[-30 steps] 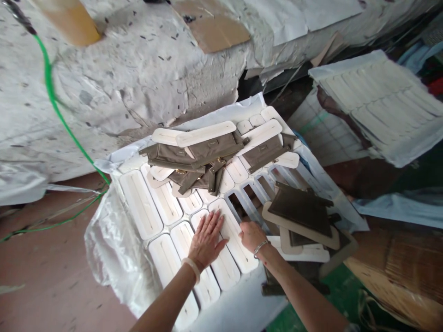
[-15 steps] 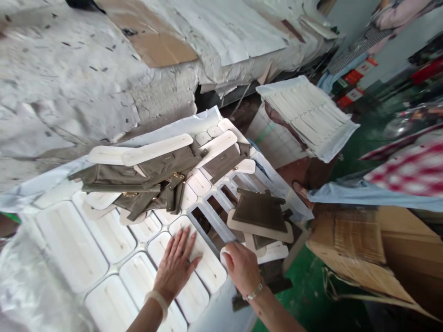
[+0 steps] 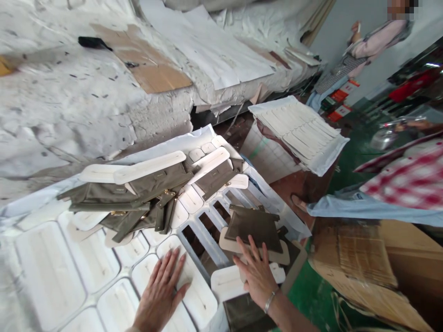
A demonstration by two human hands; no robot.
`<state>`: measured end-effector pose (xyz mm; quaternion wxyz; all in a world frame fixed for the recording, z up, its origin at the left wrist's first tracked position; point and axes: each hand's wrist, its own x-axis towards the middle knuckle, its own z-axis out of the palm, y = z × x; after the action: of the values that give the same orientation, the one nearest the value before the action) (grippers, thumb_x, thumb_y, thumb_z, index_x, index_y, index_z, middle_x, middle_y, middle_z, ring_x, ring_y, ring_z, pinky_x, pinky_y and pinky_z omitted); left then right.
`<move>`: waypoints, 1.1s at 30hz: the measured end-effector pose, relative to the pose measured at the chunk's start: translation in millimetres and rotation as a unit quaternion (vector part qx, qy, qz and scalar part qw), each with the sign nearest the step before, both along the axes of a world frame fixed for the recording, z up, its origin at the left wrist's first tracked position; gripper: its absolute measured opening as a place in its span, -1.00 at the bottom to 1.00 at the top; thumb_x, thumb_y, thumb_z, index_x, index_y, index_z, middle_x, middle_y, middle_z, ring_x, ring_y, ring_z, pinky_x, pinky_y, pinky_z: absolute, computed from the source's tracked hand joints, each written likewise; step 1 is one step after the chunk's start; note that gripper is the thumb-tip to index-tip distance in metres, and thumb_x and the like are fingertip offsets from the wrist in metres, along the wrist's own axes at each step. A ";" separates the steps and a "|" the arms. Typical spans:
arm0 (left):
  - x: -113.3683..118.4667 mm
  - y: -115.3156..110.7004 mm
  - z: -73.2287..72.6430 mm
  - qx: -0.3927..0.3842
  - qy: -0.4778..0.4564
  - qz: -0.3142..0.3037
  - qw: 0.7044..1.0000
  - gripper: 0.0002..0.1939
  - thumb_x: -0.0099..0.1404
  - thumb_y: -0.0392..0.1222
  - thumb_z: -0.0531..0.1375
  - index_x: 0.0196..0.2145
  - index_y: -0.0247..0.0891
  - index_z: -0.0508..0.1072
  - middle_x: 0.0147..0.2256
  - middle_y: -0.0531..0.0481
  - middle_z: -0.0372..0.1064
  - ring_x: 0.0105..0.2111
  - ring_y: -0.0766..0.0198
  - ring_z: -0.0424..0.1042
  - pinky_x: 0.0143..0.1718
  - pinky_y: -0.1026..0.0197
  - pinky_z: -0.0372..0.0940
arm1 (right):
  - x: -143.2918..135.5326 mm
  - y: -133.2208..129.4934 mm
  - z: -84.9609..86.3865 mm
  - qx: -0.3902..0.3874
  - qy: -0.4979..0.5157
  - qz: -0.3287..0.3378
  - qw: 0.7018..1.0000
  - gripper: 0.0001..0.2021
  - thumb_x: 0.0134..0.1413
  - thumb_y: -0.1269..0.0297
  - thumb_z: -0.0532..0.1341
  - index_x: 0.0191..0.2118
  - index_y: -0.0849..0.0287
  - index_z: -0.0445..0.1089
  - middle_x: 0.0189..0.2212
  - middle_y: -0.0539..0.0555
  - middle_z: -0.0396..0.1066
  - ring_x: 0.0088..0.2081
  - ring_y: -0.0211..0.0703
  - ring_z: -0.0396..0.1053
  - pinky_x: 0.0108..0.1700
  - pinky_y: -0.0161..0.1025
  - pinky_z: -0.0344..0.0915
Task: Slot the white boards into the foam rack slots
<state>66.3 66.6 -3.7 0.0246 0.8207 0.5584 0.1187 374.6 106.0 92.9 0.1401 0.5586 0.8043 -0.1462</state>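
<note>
Because the big white die-cut sheet [image 3: 69,263] rests on a crinkled plastic liner and juts past its support on the near right, it is the likeliest thing to shift: a hard press near that overhang could tip it, I judge, and slide the heap of olive leather pieces [image 3: 138,198] toward the slots. Behind it runs the paper-covered table [image 3: 86,106], close along the sheet's far edge, so there is no room to push that way. Open room lies only to the right, over the green floor [image 3: 311,295], and even there a cardboard box [image 3: 363,263] and a second stack of white sheets [image 3: 301,133] stand near.

The empty slots [image 3: 207,226] are a snag risk; fingers or a loose piece could drop through. The small stack at the right edge, an olive panel [image 3: 256,226] on beige backing boards, looks precarious and could spill off.

The left hand [image 3: 161,290] lies flat and open on a white cut-out, holding nothing. The right hand [image 3: 258,274], fingers spread, presses on the loose white cut-out piece [image 3: 224,283] and touches the backing boards, with no closed grip on either.
</note>
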 end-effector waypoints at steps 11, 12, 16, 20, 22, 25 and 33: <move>-3.6 3.2 5.3 0.058 0.018 0.005 0.998 -0.22 0.32 0.09 0.14 0.37 -0.27 0.03 0.34 -0.23 -0.04 0.33 -0.06 -0.02 0.37 -0.10 -0.26 | 1.7 1.4 -5.9 0.006 -0.024 0.050 0.998 -0.77 -0.10 0.54 0.28 -0.27 0.15 0.38 0.41 0.20 -0.12 0.37 0.54 -0.19 0.16 0.68 -0.06; -4.3 3.6 5.7 0.063 0.018 0.004 0.998 -0.23 0.31 0.09 0.14 0.36 -0.27 0.04 0.34 -0.23 -0.03 0.33 -0.06 -0.02 0.37 -0.10 -0.26 | 5.2 0.2 -0.4 0.010 -0.021 0.047 0.999 -0.75 -0.10 0.59 0.23 -0.27 0.15 0.38 0.41 0.21 -0.10 0.37 0.50 -0.17 0.17 0.64 0.00; -7.1 4.0 7.3 0.076 0.012 0.012 0.997 -0.24 0.30 0.08 0.15 0.35 -0.28 0.09 0.33 -0.23 -0.02 0.33 -0.06 0.00 0.38 -0.10 -0.29 | 34.3 3.6 25.9 0.097 0.001 0.060 0.993 -0.64 -0.07 0.66 0.07 -0.20 0.10 0.36 0.34 0.16 0.11 0.34 0.18 0.06 0.17 0.24 0.34; -9.9 3.6 9.0 0.093 -0.002 0.020 0.995 -0.24 0.28 0.16 0.16 0.32 -0.23 0.16 0.32 -0.17 0.02 0.33 -0.02 0.00 0.39 -0.06 -0.32 | 66.2 29.7 52.3 0.215 0.052 0.117 0.968 -0.51 -0.06 0.67 0.00 0.00 0.16 0.29 0.05 0.18 0.47 0.05 -0.15 0.45 0.01 -0.22 0.50; -11.1 3.7 9.3 0.094 -0.003 0.028 0.995 -0.26 0.27 0.14 0.16 0.31 -0.21 0.17 0.32 -0.15 0.02 0.33 -0.01 -0.01 0.39 -0.06 -0.32 | 69.5 50.8 68.9 0.243 0.061 0.110 0.962 -0.52 -0.02 0.66 -0.02 0.02 0.18 0.26 -0.01 0.20 0.50 -0.03 -0.17 0.50 -0.05 -0.26 0.52; -12.7 3.4 9.2 0.086 0.013 0.026 0.996 -0.28 0.28 0.08 0.15 0.32 -0.22 0.17 0.33 -0.15 0.00 0.34 -0.03 -0.04 0.39 -0.08 -0.35 | 51.4 86.2 103.9 0.262 0.070 0.084 0.959 -0.55 0.03 0.64 -0.02 0.02 0.15 0.25 -0.01 0.21 0.49 0.00 -0.10 0.48 -0.01 -0.16 0.50; -12.5 1.0 7.1 0.047 0.020 0.026 0.998 -0.26 0.35 0.17 0.09 0.35 -0.27 0.10 0.36 -0.19 -0.09 0.35 -0.05 -0.08 0.39 -0.08 -0.38 | -106.6 163.9 185.0 0.345 0.190 0.156 0.906 -0.67 -0.02 0.66 0.00 -0.25 0.13 0.33 0.01 0.19 0.46 -0.03 -0.07 0.47 0.03 -0.15 0.44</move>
<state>53.8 67.5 3.4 -0.0286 0.8083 0.5737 0.1293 268.0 269.9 277.9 -0.1955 0.4011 0.8928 0.0609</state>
